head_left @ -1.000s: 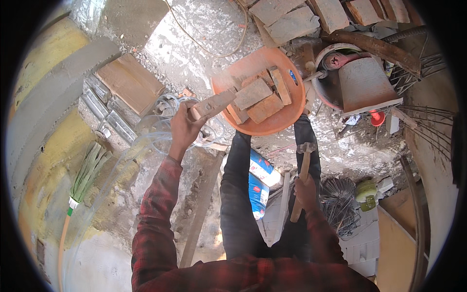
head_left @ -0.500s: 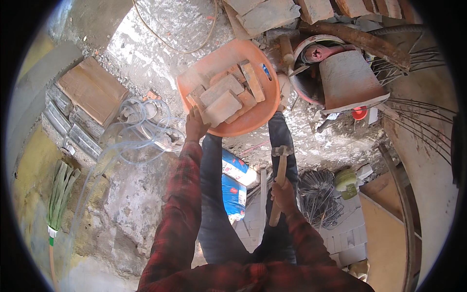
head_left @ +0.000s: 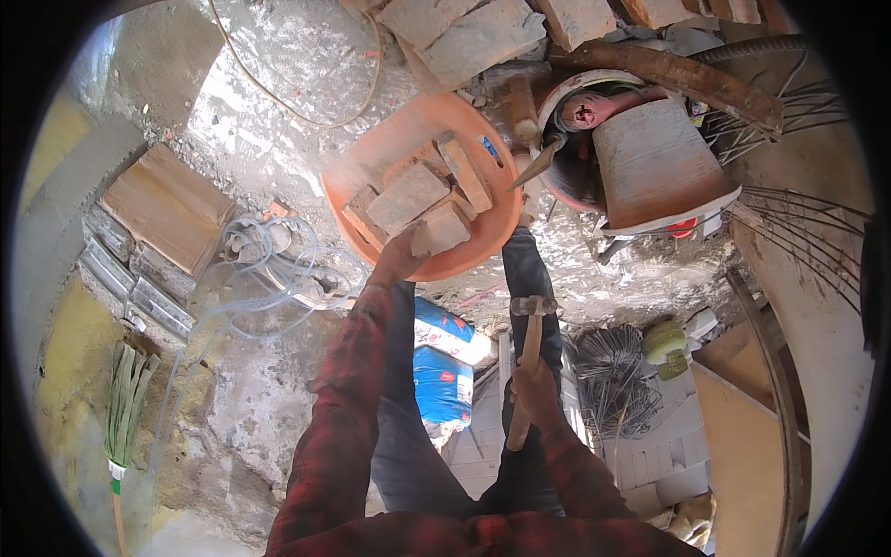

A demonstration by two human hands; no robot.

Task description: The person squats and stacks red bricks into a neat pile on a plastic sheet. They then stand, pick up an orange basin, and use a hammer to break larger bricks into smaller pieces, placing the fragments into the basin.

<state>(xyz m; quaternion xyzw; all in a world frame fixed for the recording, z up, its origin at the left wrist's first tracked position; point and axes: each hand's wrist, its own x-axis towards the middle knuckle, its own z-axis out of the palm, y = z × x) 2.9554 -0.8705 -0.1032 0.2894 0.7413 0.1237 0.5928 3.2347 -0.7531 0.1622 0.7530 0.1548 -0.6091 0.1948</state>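
Note:
An orange plastic tub (head_left: pixel 345 148) rests beyond my feet with several bricks inside. My left hand (head_left: pixel 399 260) reaches over its near rim, closed on a brick (head_left: pixel 442 230) whose pale end faces up. Beside that brick lie a wide grey-brown brick (head_left: pixel 406 198) and a narrow one (head_left: pixel 464 173) leaning on edge. In front of my right thigh, my right hand (head_left: pixel 535 390) grips a hammer (head_left: pixel 530 353) by its wooden handle, the metal head pointing away from me. My left fingertips are partly hidden by the brick.
To the right of the tub stand a bucket (head_left: pixel 664 153) and a trowel (head_left: pixel 538 167). Bricks (head_left: pixel 483 46) are stacked at the far side. Thin rods (head_left: pixel 803 227) stick out at right. Clear hose (head_left: pixel 269 246) coils at left near a cardboard box (head_left: pixel 169 209). Blue bags (head_left: pixel 441 381) lie below.
My left hand has moved a little right and tipped the near brick up and inward. The hammer remains in my right hand, slightly lower. The view has shifted a little.

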